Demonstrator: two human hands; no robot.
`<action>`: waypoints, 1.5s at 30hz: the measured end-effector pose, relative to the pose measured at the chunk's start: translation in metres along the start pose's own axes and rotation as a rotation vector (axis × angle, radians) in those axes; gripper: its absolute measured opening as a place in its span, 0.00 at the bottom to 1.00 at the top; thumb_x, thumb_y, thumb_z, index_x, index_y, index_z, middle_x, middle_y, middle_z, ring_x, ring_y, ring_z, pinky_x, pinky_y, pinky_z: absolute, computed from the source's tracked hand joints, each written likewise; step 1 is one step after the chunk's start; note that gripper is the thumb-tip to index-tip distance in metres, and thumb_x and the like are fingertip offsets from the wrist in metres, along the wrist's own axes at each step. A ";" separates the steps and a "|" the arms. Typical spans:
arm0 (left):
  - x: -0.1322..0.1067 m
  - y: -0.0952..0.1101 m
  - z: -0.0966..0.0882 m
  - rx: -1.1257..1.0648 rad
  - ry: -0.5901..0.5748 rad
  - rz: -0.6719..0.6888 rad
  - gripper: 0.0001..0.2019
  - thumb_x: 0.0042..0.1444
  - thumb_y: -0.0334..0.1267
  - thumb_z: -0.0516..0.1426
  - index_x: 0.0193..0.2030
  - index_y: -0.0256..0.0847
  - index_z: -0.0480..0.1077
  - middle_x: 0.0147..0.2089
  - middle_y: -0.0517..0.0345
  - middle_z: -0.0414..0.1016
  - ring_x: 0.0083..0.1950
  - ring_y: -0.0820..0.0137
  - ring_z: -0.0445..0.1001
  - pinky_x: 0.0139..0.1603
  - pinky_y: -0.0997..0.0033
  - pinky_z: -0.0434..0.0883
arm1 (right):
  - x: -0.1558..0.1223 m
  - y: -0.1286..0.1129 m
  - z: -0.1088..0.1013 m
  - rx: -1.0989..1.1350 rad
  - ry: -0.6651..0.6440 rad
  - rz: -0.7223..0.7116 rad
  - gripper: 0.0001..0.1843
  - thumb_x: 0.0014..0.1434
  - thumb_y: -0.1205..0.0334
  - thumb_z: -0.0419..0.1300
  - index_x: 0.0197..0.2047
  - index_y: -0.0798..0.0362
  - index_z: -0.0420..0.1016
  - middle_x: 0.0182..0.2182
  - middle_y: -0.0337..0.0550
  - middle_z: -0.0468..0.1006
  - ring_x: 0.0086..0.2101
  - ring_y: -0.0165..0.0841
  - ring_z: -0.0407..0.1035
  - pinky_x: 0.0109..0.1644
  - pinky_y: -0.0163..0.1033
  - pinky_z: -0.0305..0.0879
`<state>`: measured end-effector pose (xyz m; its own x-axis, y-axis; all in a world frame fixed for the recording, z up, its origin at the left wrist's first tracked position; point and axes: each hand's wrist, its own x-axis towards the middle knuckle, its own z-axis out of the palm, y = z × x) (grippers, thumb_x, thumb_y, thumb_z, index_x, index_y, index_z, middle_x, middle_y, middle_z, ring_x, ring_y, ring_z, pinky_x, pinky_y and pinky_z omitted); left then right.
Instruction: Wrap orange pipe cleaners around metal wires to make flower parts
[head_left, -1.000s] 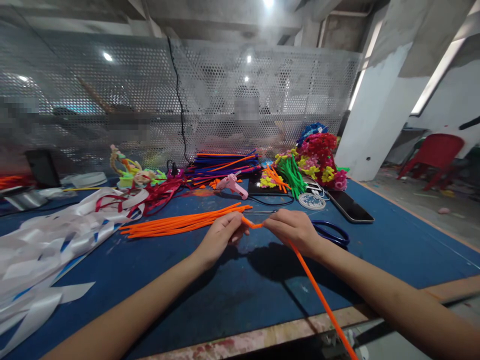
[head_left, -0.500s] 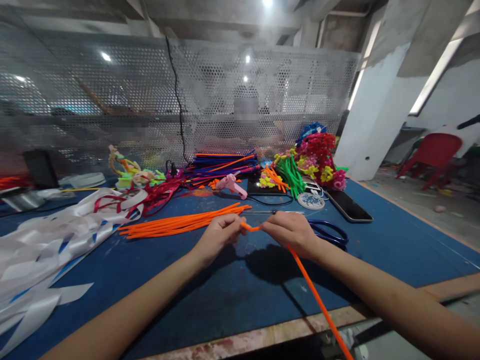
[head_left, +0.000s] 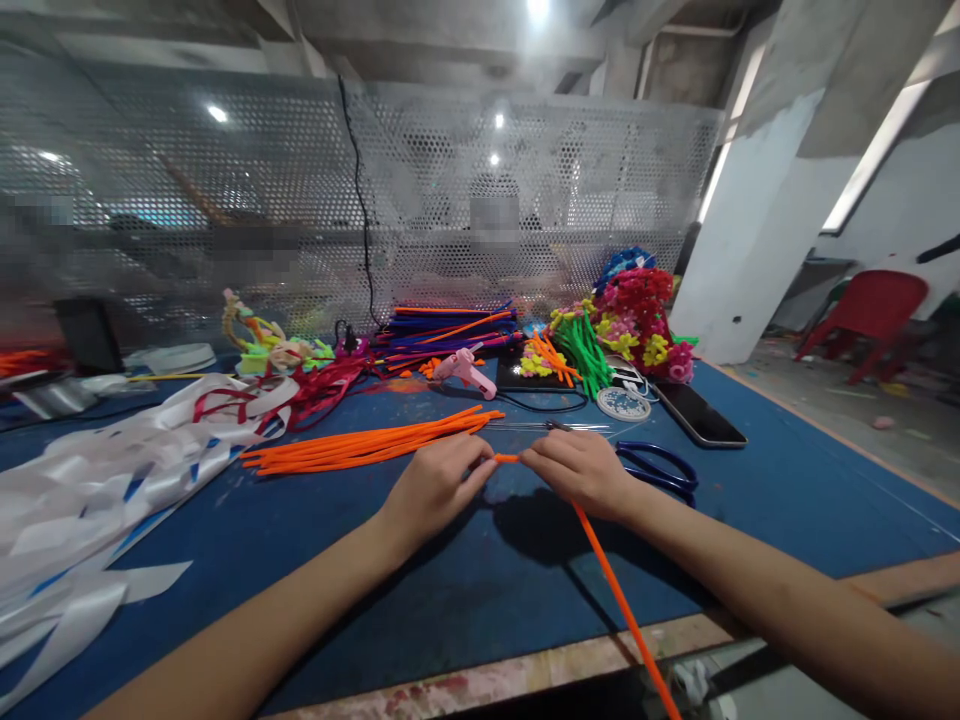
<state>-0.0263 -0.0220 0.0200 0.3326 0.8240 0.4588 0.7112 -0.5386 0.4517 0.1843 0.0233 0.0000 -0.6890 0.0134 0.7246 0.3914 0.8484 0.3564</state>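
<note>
An orange pipe cleaner [head_left: 616, 580] runs between both hands over the blue table. My left hand [head_left: 442, 482] is closed, pinching its end between thumb and fingers. My right hand [head_left: 581, 467] is closed round it a short way along, and the long part hangs down past the table's front edge. Only a short straight piece shows between the two hands. Behind the left hand lies a bundle of orange pipe cleaners [head_left: 360, 447]. Blue-handled scissors [head_left: 664, 468] rest just beyond the right wrist, their blades partly hidden by the hand.
White ribbons [head_left: 97, 490] cover the left side of the blue table [head_left: 795, 510]. A pink glue gun [head_left: 466, 372], a phone [head_left: 701, 413], green pipe cleaners [head_left: 585, 355] and colourful fuzzy flowers [head_left: 645, 310] lie farther back. A perforated metal screen [head_left: 435, 200] stands behind them.
My left hand has turned over the pipe cleaner's end, back of the hand now more upward. The short piece between the hands was bent and is now straighter. The right hand has barely moved.
</note>
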 end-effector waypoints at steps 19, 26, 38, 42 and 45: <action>0.008 0.001 -0.002 -0.381 -0.333 -0.337 0.08 0.47 0.38 0.57 0.30 0.36 0.74 0.20 0.61 0.70 0.20 0.76 0.64 0.22 0.77 0.59 | 0.004 -0.003 -0.003 -0.090 -0.029 -0.143 0.07 0.61 0.69 0.52 0.35 0.55 0.70 0.26 0.39 0.71 0.26 0.28 0.59 0.25 0.37 0.45; 0.005 -0.001 0.008 -0.628 -0.289 -0.430 0.12 0.50 0.40 0.57 0.37 0.35 0.74 0.26 0.58 0.73 0.21 0.75 0.69 0.21 0.79 0.60 | 0.003 0.001 -0.001 -0.090 -0.011 -0.125 0.09 0.62 0.70 0.49 0.38 0.56 0.70 0.27 0.40 0.72 0.27 0.28 0.59 0.26 0.36 0.47; 0.006 0.000 0.014 -1.273 -0.042 -0.779 0.21 0.38 0.32 0.67 0.39 0.37 0.66 0.31 0.59 0.76 0.31 0.76 0.75 0.31 0.81 0.69 | 0.003 0.003 -0.003 -0.053 -0.008 -0.059 0.10 0.63 0.70 0.47 0.39 0.57 0.70 0.27 0.40 0.74 0.26 0.28 0.61 0.27 0.36 0.49; 0.007 -0.001 0.014 -1.129 0.015 -0.636 0.20 0.41 0.33 0.66 0.35 0.41 0.59 0.25 0.67 0.72 0.27 0.76 0.73 0.31 0.79 0.69 | 0.002 0.004 0.001 -0.004 -0.009 -0.013 0.10 0.63 0.70 0.47 0.39 0.56 0.69 0.27 0.40 0.73 0.27 0.28 0.61 0.27 0.35 0.50; 0.003 -0.001 0.011 -0.778 0.127 -0.367 0.15 0.45 0.35 0.63 0.32 0.41 0.59 0.26 0.67 0.71 0.31 0.73 0.74 0.36 0.74 0.70 | 0.001 0.004 0.002 0.020 -0.015 0.013 0.10 0.63 0.70 0.47 0.40 0.57 0.69 0.26 0.41 0.73 0.27 0.29 0.61 0.27 0.35 0.51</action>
<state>-0.0191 -0.0169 0.0123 0.0603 0.9683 0.2425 0.1189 -0.2481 0.9614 0.1841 0.0279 0.0007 -0.6932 0.0328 0.7200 0.3885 0.8584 0.3350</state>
